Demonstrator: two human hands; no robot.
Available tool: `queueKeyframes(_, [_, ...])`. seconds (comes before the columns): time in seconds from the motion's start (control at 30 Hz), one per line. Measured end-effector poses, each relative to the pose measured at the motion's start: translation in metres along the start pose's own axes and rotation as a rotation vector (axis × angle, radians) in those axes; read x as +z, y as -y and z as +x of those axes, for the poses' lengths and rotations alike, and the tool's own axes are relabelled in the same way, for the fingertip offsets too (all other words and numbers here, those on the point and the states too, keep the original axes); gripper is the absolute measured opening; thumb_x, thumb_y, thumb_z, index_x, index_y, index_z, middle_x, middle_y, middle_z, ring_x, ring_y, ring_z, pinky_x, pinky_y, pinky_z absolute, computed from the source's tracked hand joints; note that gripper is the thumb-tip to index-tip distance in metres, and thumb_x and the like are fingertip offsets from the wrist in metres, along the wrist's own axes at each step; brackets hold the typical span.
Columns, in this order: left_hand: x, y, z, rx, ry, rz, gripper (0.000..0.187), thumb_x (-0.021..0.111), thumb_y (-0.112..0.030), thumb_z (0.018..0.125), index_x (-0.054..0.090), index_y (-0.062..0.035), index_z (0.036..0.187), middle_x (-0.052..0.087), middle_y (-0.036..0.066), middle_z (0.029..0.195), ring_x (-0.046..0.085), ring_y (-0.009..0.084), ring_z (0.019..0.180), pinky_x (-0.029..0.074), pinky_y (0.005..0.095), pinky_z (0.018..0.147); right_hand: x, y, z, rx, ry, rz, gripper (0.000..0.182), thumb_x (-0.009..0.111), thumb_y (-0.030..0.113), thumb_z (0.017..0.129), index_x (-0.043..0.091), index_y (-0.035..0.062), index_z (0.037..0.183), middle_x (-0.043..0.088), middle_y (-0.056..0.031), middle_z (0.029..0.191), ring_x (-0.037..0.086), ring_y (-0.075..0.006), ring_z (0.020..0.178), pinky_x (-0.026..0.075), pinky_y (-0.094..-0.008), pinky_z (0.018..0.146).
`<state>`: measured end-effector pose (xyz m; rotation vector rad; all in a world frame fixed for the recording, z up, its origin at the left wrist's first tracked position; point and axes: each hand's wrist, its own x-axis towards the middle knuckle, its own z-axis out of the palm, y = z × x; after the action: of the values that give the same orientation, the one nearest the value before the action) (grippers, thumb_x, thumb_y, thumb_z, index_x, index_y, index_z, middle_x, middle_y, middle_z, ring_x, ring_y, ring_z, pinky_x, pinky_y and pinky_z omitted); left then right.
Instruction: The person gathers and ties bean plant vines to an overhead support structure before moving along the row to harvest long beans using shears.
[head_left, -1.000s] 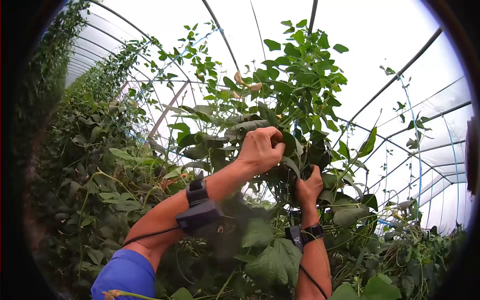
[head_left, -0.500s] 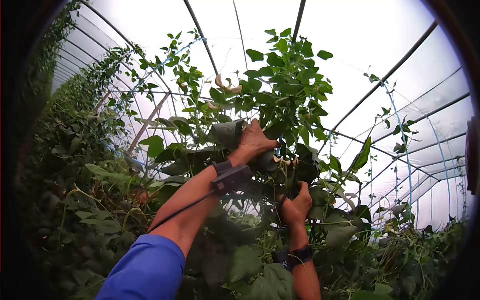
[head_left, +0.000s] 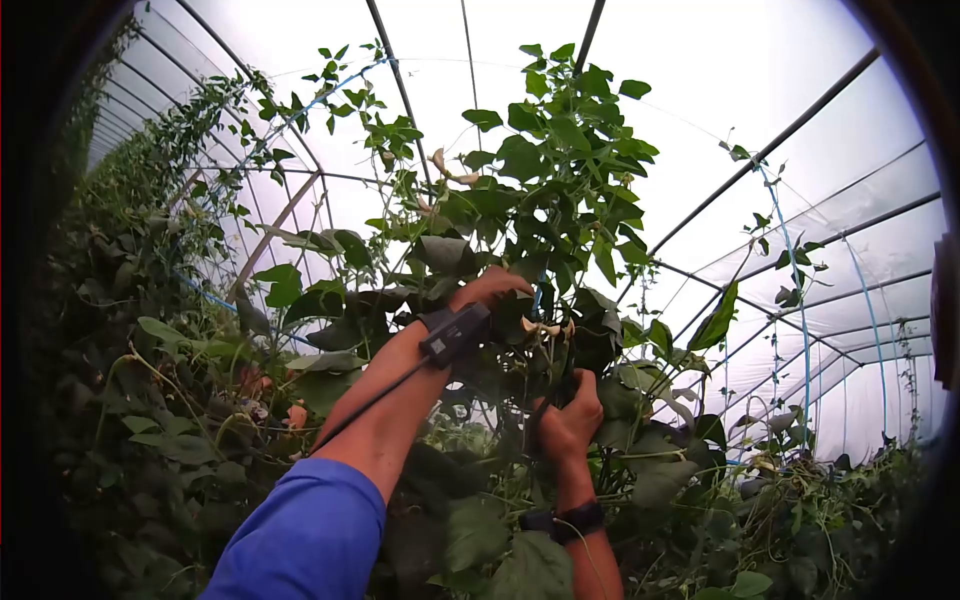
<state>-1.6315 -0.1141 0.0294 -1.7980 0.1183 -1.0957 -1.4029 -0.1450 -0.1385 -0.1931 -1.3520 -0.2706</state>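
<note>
My left hand (head_left: 492, 287) reaches into the climbing bean vine (head_left: 575, 190), next to a blue twine (head_left: 538, 296). Most of its fingers are hidden among leaves, so their grip does not show. Lower and to the right, my right hand (head_left: 572, 415) is closed with the thumb up, beside dark stems. What it grips, if anything, is hidden. Between the hands hang several pale, curved pods (head_left: 548, 328). More pale pods (head_left: 455, 172) sit higher up, above my left hand. A dark wrist device (head_left: 455, 335) with a cable is strapped on my left wrist.
Dense foliage (head_left: 170, 400) fills the left side and the bottom. Metal hoops (head_left: 780, 130) carry a pale plastic cover overhead. Blue strings (head_left: 793, 260) with thin vines hang on the right, above a tangle of stems (head_left: 800, 500).
My left hand has gone from spread fingers over the leaves to being partly hidden in them, slightly lower. My right hand has shifted a little left and down, still closed. The view has moved slightly.
</note>
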Motion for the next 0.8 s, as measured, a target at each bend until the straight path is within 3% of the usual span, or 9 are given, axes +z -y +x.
queueKeyframes(0.1, [0.019, 0.042, -0.021, -0.070, -0.052, -0.084, 0.022, 0.055, -0.010, 0.083, 0.066, -0.0024, 0.101, 0.067, 0.015, 0.090, 0.064, 0.0235, 0.080, 0.050, 0.0331, 0.074, 0.003, -0.008, 0.002, 0.000, -0.014, -0.013, 0.045, 0.071, 0.007, 0.059, 0.053, 0.0004, 0.100, 0.064, -0.0153, 0.076, 0.064, -0.0273, 0.070, 0.050, -0.0362, 0.068])
queueKeyframes(0.17, [0.025, 0.050, -0.032, -0.109, -0.114, -0.174, 0.023, 0.055, -0.009, 0.082, 0.066, -0.0028, 0.101, 0.067, 0.015, 0.088, 0.064, 0.0234, 0.080, 0.050, 0.0332, 0.074, 0.003, -0.013, -0.001, -0.045, -0.034, 0.032, 0.043, 0.074, 0.009, 0.060, 0.054, 0.0031, 0.097, 0.065, -0.0163, 0.076, 0.066, -0.0350, 0.072, 0.050, -0.0405, 0.068])
queueKeyframes(0.27, [0.018, 0.039, -0.019, -0.265, 0.041, -0.033, 0.021, 0.059, -0.006, 0.077, 0.068, -0.0005, 0.096, 0.067, 0.012, 0.081, 0.063, 0.0213, 0.077, 0.049, 0.0332, 0.072, 0.004, -0.018, -0.001, -0.055, -0.037, 0.024, 0.043, 0.074, 0.007, 0.060, 0.053, 0.0030, 0.097, 0.065, -0.0166, 0.076, 0.066, -0.0348, 0.072, 0.050, -0.0402, 0.067])
queueKeyframes(0.33, [0.020, 0.030, -0.006, -1.054, -0.092, -0.350, 0.014, 0.064, -0.004, 0.073, 0.069, 0.0032, 0.084, 0.067, 0.010, 0.076, 0.063, 0.0195, 0.071, 0.049, 0.0322, 0.068, 0.004, -0.018, -0.003, -0.081, -0.054, 0.024, 0.042, 0.073, 0.007, 0.060, 0.053, 0.0030, 0.097, 0.065, -0.0167, 0.076, 0.066, -0.0343, 0.071, 0.050, -0.0399, 0.067])
queueKeyframes(0.53, [-0.007, -0.046, 0.044, -1.184, -0.239, -0.585, 0.010, 0.067, -0.004, 0.073, 0.067, 0.0050, 0.076, 0.066, 0.011, 0.076, 0.062, 0.0187, 0.062, 0.049, 0.0298, 0.056, 0.008, -0.029, -0.001, -0.115, -0.088, 0.086, 0.039, 0.069, 0.004, 0.062, 0.053, 0.0032, 0.098, 0.066, -0.0165, 0.077, 0.067, -0.0316, 0.073, 0.051, -0.0372, 0.068])
queueKeyframes(0.73, [-0.006, -0.057, 0.045, -1.240, -0.351, -0.821, 0.009, 0.063, -0.006, 0.077, 0.067, 0.0021, 0.076, 0.064, 0.009, 0.072, 0.061, 0.0181, 0.060, 0.051, 0.0320, 0.056, 0.006, -0.025, -0.002, -0.154, -0.114, 0.061, 0.040, 0.070, 0.004, 0.063, 0.053, 0.0036, 0.099, 0.067, -0.0147, 0.081, 0.068, -0.0259, 0.075, 0.052, -0.0342, 0.069])
queueKeyframes(0.77, [-0.005, -0.053, 0.039, -1.236, -0.354, -0.820, 0.009, 0.063, -0.006, 0.077, 0.067, 0.0021, 0.076, 0.064, 0.009, 0.072, 0.061, 0.0181, 0.060, 0.051, 0.0320, 0.056, 0.007, -0.028, -0.001, -0.161, -0.117, 0.066, 0.041, 0.071, 0.004, 0.062, 0.053, 0.0037, 0.099, 0.068, -0.0142, 0.081, 0.069, -0.0245, 0.075, 0.052, -0.0339, 0.070])
queueKeyframes(0.8, [-0.004, -0.047, 0.030, -1.017, -0.273, -0.731, 0.010, 0.062, -0.007, 0.079, 0.067, 0.0018, 0.077, 0.064, 0.008, 0.072, 0.061, 0.0176, 0.060, 0.051, 0.0320, 0.056, 0.009, -0.030, -0.001, -0.166, -0.118, 0.069, 0.041, 0.071, 0.004, 0.062, 0.053, 0.0037, 0.099, 0.068, -0.0142, 0.081, 0.069, -0.0245, 0.075, 0.052, -0.0339, 0.070])
